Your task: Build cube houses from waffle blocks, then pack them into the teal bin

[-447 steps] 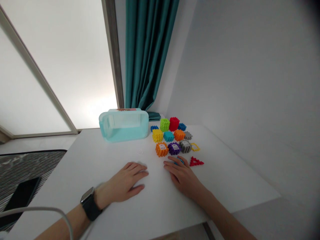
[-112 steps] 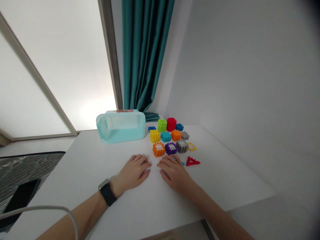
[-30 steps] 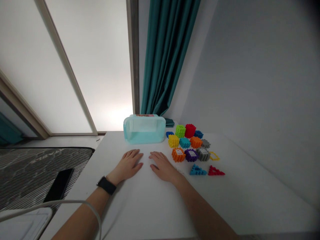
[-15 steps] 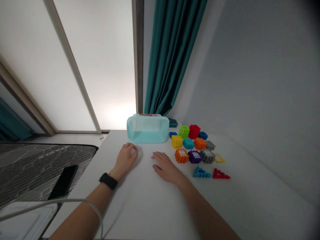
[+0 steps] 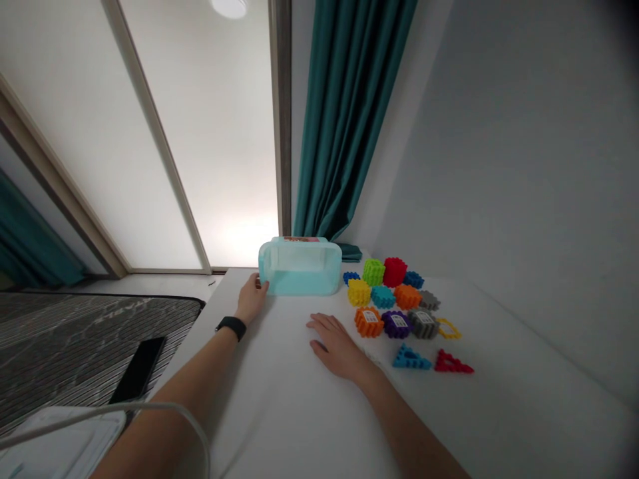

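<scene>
My left hand (image 5: pixel 252 299) reaches forward, its fingers curled on the left end of a light blue translucent box (image 5: pixel 299 269) lying on its side on the white table (image 5: pixel 294 406). A black watch sits on that wrist. Flat on the table, my right hand (image 5: pixel 337 346) has its fingers spread and holds nothing. Just right of it lie several toothed toy blocks: an orange one (image 5: pixel 368 321), a purple one (image 5: pixel 398 323) and a grey one (image 5: pixel 423 323) in the near row. A blue triangle (image 5: pixel 410 359) and a red triangle (image 5: pixel 452 363) lie nearer me.
More blocks sit behind, among them a yellow block (image 5: pixel 358 293), a green block (image 5: pixel 373 271) and a red block (image 5: pixel 394 271), close to the grey wall. A teal curtain (image 5: pixel 344 120) hangs behind the box. A black phone (image 5: pixel 138 369) lies on a striped mat at the left. A white cable (image 5: pixel 150 409) crosses the near left.
My left hand has slid forward from the table top to the box's left end. My right hand stays flat. The view has tilted up slightly.
</scene>
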The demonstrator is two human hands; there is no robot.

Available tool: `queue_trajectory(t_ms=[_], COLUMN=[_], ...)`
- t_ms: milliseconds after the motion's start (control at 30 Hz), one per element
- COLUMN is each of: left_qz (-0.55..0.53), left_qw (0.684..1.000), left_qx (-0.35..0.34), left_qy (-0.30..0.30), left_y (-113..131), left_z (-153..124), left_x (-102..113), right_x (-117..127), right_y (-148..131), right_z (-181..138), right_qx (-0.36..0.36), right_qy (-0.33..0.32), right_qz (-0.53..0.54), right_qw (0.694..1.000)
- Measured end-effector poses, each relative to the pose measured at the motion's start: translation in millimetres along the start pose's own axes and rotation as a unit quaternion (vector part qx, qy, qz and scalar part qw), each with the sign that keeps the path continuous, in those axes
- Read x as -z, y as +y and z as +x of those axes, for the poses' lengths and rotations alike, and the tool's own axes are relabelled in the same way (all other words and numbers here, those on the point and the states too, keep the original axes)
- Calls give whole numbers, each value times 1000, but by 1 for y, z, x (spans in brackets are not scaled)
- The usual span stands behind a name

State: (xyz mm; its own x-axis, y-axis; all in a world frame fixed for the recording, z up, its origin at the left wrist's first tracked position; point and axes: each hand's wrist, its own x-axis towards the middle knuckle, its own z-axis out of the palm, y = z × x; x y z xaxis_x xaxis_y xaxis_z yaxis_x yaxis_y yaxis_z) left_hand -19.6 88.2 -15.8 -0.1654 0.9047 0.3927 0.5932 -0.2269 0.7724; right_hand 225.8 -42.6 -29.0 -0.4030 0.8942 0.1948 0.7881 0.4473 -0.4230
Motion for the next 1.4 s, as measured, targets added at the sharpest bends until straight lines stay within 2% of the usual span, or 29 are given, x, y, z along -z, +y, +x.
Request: queue_trajectory(t_ms=[167,267,367,500,667,733,833,900,1033,1167,1267,1333,1400], left_qz=[-50,-89,-135,-173,-198,-203,-208,-214,-245,-281,-303,-308,-269], left_qw=[997,991,983,978,977,976,971,969,961,951,944,942,959], left_qx=[2,10,18,33,65,81,104,113,123,127,123,114,93], left_qy=[51,99,120,115,49,4,-48,-55,-39,-29,-50,-63,-15], left_y=[9,14,18,23,32,35,37,37,37,41,47,49,51], left_z=[-5,0,11,28,45,50,56,58,50,6,-39,-61,-67], left_x=[10,31,55,84,100,99,90,82,68,53,40,34,32], right_x=[-3,-2,4,12,16,15,14,13,11,8,7,6,6], right_y=[1,-5,-14,-22,-26,-27,-27,-27,-31,-40,-44,-46,-46], right_z=[-2,-1,1,3,1,2,4,6,9,10,9,9,9], right_qx=[19,41,59,44,87,111,138,141,129,110,94,87,91], right_qy=[29,69,133,249,321,333,287,258,259,258,243,232,219], right_qz=[-10,-6,12,3,-52,-55,-64,-61,-49,-63,-74,-71,-64], right_qw=[999,997,989,967,941,935,946,954,956,958,963,966,969])
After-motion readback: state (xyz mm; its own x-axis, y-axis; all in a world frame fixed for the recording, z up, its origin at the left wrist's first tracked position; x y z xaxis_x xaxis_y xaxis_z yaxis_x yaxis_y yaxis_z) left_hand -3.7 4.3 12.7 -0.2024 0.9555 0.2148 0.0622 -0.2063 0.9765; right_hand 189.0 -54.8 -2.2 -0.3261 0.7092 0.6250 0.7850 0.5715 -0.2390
